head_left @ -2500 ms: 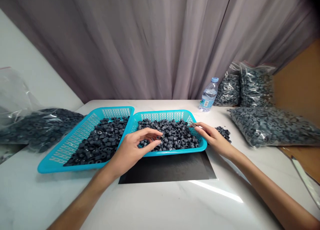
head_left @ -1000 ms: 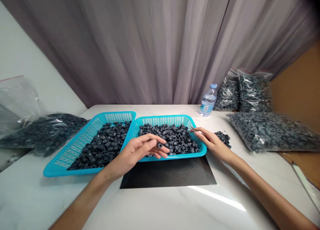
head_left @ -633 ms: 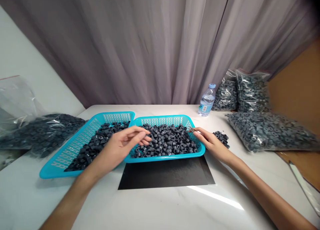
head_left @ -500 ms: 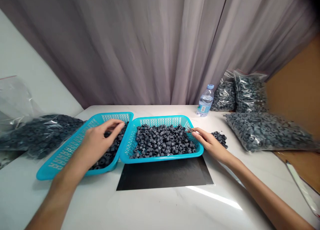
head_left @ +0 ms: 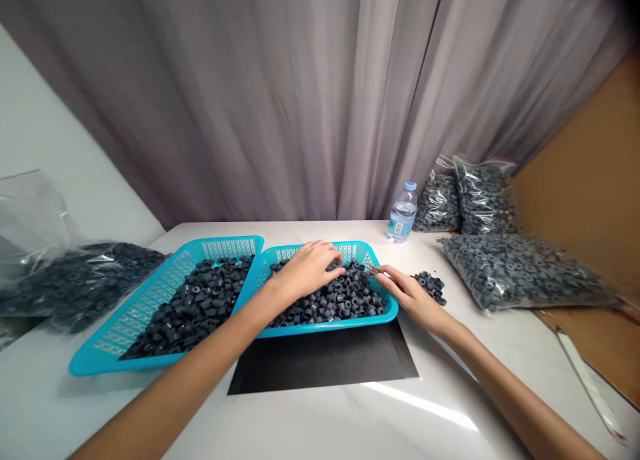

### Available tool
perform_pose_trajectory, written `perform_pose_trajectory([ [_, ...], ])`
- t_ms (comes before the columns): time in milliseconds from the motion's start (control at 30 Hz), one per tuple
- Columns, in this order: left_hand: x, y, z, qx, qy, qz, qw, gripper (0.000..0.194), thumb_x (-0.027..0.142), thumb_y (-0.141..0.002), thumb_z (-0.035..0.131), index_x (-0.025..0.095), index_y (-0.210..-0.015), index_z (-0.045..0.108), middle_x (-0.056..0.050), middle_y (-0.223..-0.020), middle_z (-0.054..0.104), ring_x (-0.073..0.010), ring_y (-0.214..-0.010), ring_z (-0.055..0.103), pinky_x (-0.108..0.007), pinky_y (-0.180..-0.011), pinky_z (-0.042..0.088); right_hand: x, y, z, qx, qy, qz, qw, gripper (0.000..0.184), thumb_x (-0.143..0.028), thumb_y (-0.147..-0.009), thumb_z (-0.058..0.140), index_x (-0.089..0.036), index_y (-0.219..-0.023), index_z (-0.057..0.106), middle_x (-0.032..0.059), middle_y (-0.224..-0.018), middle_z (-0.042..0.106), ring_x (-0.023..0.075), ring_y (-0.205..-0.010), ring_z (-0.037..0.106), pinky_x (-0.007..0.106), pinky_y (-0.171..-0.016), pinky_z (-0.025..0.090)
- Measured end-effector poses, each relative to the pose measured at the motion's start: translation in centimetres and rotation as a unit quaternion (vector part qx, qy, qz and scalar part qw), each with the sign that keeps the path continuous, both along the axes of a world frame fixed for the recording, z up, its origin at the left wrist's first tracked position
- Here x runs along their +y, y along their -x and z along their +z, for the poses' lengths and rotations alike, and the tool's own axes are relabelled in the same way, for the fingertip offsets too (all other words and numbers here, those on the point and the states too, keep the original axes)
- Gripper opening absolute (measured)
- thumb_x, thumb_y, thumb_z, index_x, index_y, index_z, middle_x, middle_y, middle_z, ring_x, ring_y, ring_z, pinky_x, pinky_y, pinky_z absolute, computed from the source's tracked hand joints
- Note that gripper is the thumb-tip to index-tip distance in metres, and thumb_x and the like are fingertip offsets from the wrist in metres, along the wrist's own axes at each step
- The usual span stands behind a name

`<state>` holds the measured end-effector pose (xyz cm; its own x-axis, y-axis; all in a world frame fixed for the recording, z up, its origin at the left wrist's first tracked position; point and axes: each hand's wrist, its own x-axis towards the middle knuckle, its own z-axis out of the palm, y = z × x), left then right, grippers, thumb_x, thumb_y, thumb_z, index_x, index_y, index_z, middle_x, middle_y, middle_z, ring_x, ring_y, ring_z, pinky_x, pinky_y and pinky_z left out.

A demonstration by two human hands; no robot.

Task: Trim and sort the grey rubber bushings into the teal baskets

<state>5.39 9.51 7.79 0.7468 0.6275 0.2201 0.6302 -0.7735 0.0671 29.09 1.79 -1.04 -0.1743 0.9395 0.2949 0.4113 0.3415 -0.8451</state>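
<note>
My left hand (head_left: 311, 268) is over the right blue basket (head_left: 320, 328), just above or touching the heap of small dark grey ring-shaped pieces (head_left: 345, 307). Its thumb and fingers are bent but apart, with nothing visible between them. At that basket's right rim, my right hand (head_left: 407, 295) pinches a small thin metal tool (head_left: 371, 271), its tip pointing in over the pieces; the exact kind is too small to tell. The left blue basket (head_left: 83, 363) stands tilted beside it, holding more dark pieces (head_left: 195, 307).
A black sheet (head_left: 320, 363) lies under the right basket. Loose pieces (head_left: 431, 287) sit beyond my right hand. Around stand a water bottle (head_left: 401, 215), filled clear bags (head_left: 520, 270) on the right, and another bag (head_left: 95, 273) at left. A grey curtain (head_left: 280, 113) hangs behind.
My left hand has moved right, from over the left basket to over the right one. My right hand keeps its grip at the rim. The view has shifted slightly.
</note>
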Motion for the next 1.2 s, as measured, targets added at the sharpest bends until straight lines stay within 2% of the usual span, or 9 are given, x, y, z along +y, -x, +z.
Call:
perform_pose_trajectory([
  [133,1.2,-2.0,-1.2,0.022,-0.013,0.007,1.000,0.011,0.025,-0.087,0.073,0.015,-0.092,0.072,-0.012,-0.098,0.072,-0.0305,-0.102,0.065,-0.040,-0.092,0.047,0.2,0.1,-0.1,0.003,-0.001,0.001,1.000,0.041,-0.055,-0.103,0.042,-0.023,-0.119,0.063,0.0054,-0.115,0.069,0.0267,-0.110,0.061,0.038,-0.100,0.043],
  [200,1.3,-1.9,-1.3,0.025,-0.011,0.005,1.000,0.003,0.018,-0.088,0.070,0.016,-0.086,0.072,-0.010,-0.095,0.072,-0.0289,-0.100,0.065,-0.038,-0.090,0.047,0.2,0.1,-0.1,0.002,-0.001,0.000,1.000,0.040,-0.054,-0.103,0.042,-0.023,-0.119,0.062,0.0051,-0.114,0.069,0.0263,-0.108,0.062,0.037,-0.098,0.044],
  [267,1.2,-1.5,-1.1,0.020,-0.004,0.006,1.000,0.009,0.015,-0.089,0.064,0.018,-0.084,0.071,-0.008,-0.094,0.072,-0.0266,-0.097,0.066,-0.035,-0.086,0.047,0.2,0.0,0.0,0.000,-0.003,-0.001,1.000,0.039,-0.054,-0.103,0.042,-0.023,-0.118,0.062,0.0047,-0.112,0.069,0.0258,-0.107,0.062,0.036,-0.097,0.044],
  [433,0.7,-0.5,-1.0,-0.015,0.015,0.031,0.999,0.012,0.015,-0.091,0.057,0.019,-0.091,0.068,-0.006,-0.096,0.072,-0.0231,-0.091,0.067,-0.031,-0.079,0.048,0.2,0.1,0.2,0.002,-0.005,0.005,1.000,0.038,-0.052,-0.104,0.042,-0.023,-0.115,0.062,0.0040,-0.111,0.069,0.0250,-0.107,0.061,0.035,-0.096,0.043],
  [567,1.0,-0.6,-2.0,-0.029,0.036,0.023,0.999,0.011,0.026,-0.090,0.065,0.019,-0.098,0.069,-0.006,-0.100,0.073,-0.0253,-0.095,0.067,-0.033,-0.083,0.048,0.1,0.1,0.1,0.004,-0.006,0.003,1.000,0.037,-0.052,-0.104,0.042,-0.023,-0.115,0.063,0.0042,-0.114,0.069,0.0253,-0.109,0.061,0.036,-0.099,0.043],
  [700,1.3,-1.2,-2.6,-0.053,0.054,0.016,0.997,0.004,0.022,-0.086,0.070,0.019,-0.087,0.071,-0.007,-0.097,0.072,-0.0270,-0.098,0.066,-0.035,-0.088,0.048,0.1,0.0,0.0,-0.004,-0.001,0.003,1.000,0.039,-0.054,-0.103,0.042,-0.023,-0.115,0.063,0.0046,-0.111,0.069,0.0263,-0.111,0.061,0.039,-0.103,0.042],
  [800,1.2,-1.1,-2.2,-0.097,0.072,0.020,0.992,0.006,0.021,-0.088,0.066,0.019,-0.086,0.071,-0.006,-0.096,0.071,-0.0251,-0.095,0.067,-0.035,-0.087,0.050,0.2,-0.1,-0.1,-0.005,0.001,0.007,1.000,0.040,-0.054,-0.103,0.041,-0.023,-0.117,0.063,0.0049,-0.113,0.069,0.0267,-0.113,0.061,0.039,-0.105,0.041],
  [967,-1.3,1.0,-1.4,-0.195,0.125,0.028,0.972,0.011,0.029,-0.095,0.058,0.020,-0.097,0.065,-0.004,-0.098,0.074,-0.0181,-0.088,0.071,-0.030,-0.080,0.057,0.2,-0.1,0.0,-0.004,0.004,0.004,1.000,0.039,-0.054,-0.104,0.041,-0.024,-0.118,0.063,0.0047,-0.113,0.069,0.0263,-0.112,0.062,0.040,-0.105,0.042],
  [1200,-6.0,4.8,-1.8,-0.285,0.182,0.044,0.940,0.009,0.028,-0.092,0.066,0.023,-0.099,0.065,0.000,-0.095,0.073,-0.0152,-0.086,0.069,-0.028,-0.081,0.057,0.0,-0.3,0.1,-0.011,-0.001,-0.002,1.000,0.042,-0.055,-0.103,0.041,-0.025,-0.122,0.064,0.0054,-0.115,0.070,0.0266,-0.112,0.062,0.040,-0.103,0.044],
])
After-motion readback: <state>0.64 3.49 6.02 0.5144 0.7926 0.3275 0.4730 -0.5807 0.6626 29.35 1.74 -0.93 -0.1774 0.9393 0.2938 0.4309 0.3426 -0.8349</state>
